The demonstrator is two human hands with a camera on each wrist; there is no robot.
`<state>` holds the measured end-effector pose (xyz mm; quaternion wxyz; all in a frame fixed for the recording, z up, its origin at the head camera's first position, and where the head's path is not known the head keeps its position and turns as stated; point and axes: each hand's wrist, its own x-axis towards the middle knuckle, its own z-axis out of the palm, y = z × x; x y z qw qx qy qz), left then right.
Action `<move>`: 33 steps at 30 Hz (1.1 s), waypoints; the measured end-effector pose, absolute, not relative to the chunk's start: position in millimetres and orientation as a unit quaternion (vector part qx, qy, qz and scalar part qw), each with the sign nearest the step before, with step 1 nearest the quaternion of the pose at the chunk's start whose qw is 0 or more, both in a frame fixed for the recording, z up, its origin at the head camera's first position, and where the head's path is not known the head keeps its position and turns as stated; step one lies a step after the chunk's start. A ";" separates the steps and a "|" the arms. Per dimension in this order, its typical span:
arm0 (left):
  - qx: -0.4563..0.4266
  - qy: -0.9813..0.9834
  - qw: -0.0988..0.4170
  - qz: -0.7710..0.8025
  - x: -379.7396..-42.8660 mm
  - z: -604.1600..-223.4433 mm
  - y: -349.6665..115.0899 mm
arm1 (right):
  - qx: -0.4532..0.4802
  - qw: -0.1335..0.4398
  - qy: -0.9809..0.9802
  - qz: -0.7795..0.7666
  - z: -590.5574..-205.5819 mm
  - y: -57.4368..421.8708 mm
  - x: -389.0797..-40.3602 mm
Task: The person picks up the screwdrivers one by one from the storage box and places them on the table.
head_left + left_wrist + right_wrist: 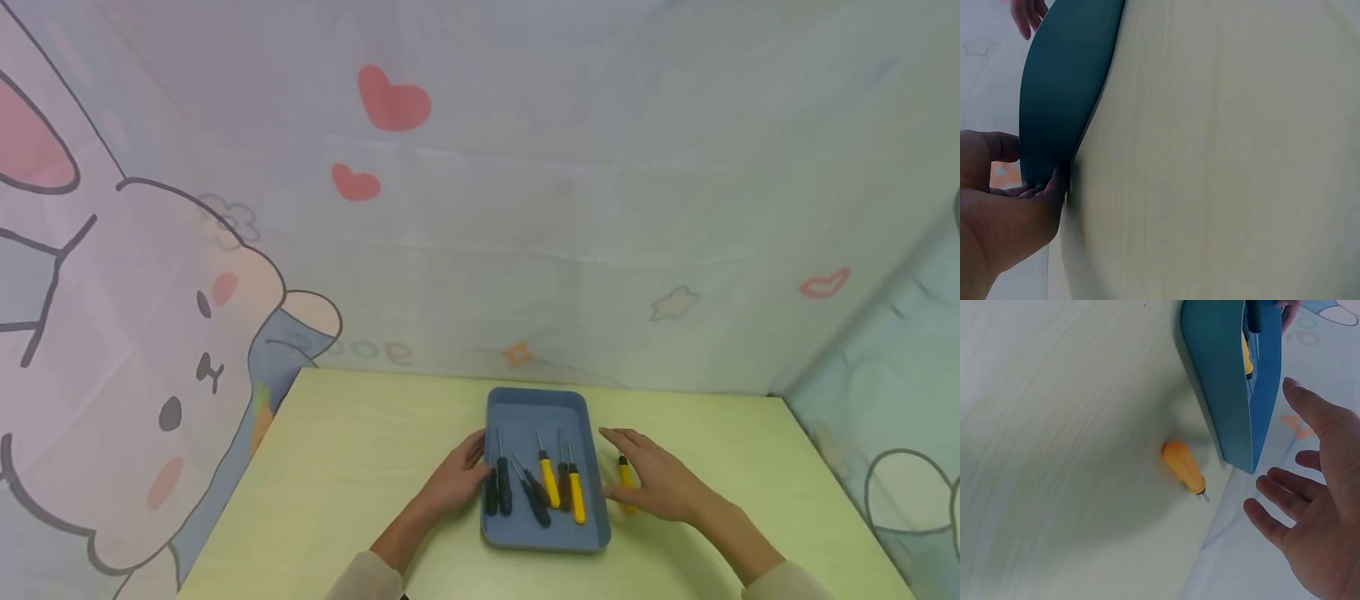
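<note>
A blue-grey tray (536, 412) lies on the table, holding several black-handled screwdrivers (504, 487) and two yellow-handled ones (577, 496). My left hand (453, 479) grips the tray's left side, thumb at the rim; the left wrist view shows its fingers against the tray's outer wall (1066, 87). To the right of the tray, my right hand (660, 479) is held with fingers spread and nothing in its grasp. Beside it another yellow screwdriver (1184, 466) lies on the table, partly hidden by that hand in the head view.
The pale yellow-green table (375, 433) extends to both sides of the tray. Behind it hangs a cloth backdrop (525, 250) with hearts, and a large cartoon rabbit (172, 375) fills the left side.
</note>
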<state>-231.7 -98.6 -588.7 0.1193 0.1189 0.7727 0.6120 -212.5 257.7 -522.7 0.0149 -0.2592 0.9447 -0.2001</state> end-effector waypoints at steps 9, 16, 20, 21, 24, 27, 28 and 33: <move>0.117 0.768 0.119 0.618 -230.4 -584.6 -98.3 | -0.262 0.019 0.944 -0.202 -519.0 246.5 -214.5; 0.118 0.766 0.116 0.621 -230.3 -582.3 -98.8 | -0.271 0.018 0.941 -0.203 -521.9 239.1 -216.8; 0.116 0.768 0.118 0.619 -229.8 -582.7 -99.0 | -0.274 0.020 0.941 -0.200 -524.1 235.5 -217.8; 0.116 0.769 0.119 0.618 -229.6 -582.9 -99.1 | -0.275 0.019 0.940 -0.199 -524.6 234.7 -218.0; 0.117 0.770 0.117 0.616 -229.8 -583.8 -99.2 | -0.283 0.013 0.939 -0.195 -525.8 232.5 -218.6; 0.117 0.771 0.116 0.615 -230.0 -584.2 -99.4 | -0.291 0.012 0.937 -0.191 -527.5 230.3 -219.4; 0.117 0.771 0.116 0.615 -230.0 -584.3 -99.5 | -0.293 0.012 0.937 -0.189 -528.0 229.5 -219.6; 0.115 0.774 0.116 0.611 -229.7 -585.4 -99.8 | -0.297 0.017 0.937 -0.182 -530.0 226.4 -220.7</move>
